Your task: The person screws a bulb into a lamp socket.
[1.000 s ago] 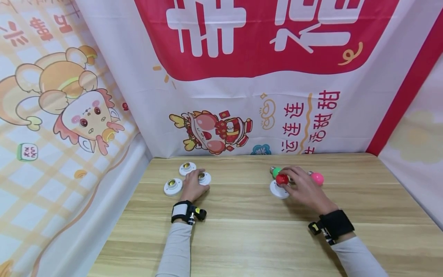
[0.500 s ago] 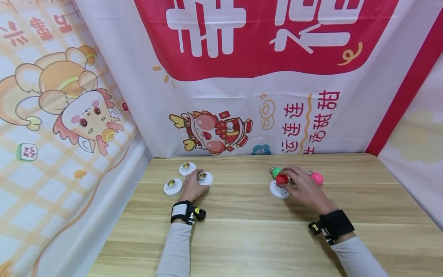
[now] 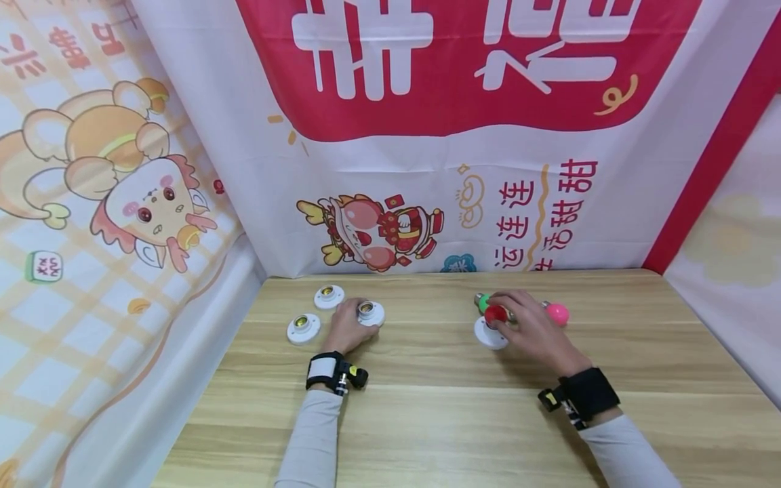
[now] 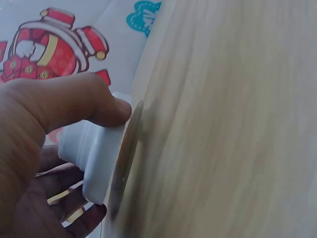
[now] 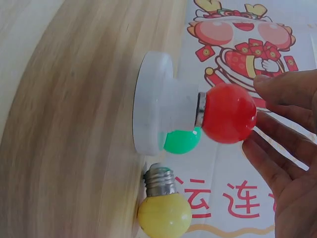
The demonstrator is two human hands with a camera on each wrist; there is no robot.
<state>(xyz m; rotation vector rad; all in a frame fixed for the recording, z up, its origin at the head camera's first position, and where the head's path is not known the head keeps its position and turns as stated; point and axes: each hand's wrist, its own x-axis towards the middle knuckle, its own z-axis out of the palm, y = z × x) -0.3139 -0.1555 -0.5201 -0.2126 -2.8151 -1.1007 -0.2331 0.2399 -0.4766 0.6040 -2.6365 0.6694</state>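
Note:
My left hand (image 3: 350, 332) grips a round white lamp socket (image 3: 375, 316) by its edge. In the left wrist view the thumb (image 4: 111, 110) lies over the socket's rim and the other fingers are beneath, with its base close over the tabletop. On the right, a red light bulb (image 3: 495, 315) sits with its metal collar at the mouth of another white lamp socket (image 5: 153, 104) on the table. My right hand (image 3: 537, 333) holds this bulb around its rounded end, thumb on one side and fingertips on the other.
Two more white sockets, one farther back (image 3: 329, 296) and one nearer (image 3: 303, 329), lie left of my left hand. A green bulb (image 3: 482, 302), a yellow bulb (image 5: 165, 215) and a pink bulb (image 3: 558, 314) lie around my right hand. A printed cloth (image 3: 378, 163) hangs behind the table.
My left hand has shifted right with its socket, away from the two other sockets. The right hand stays at the red bulb, with little visible movement.

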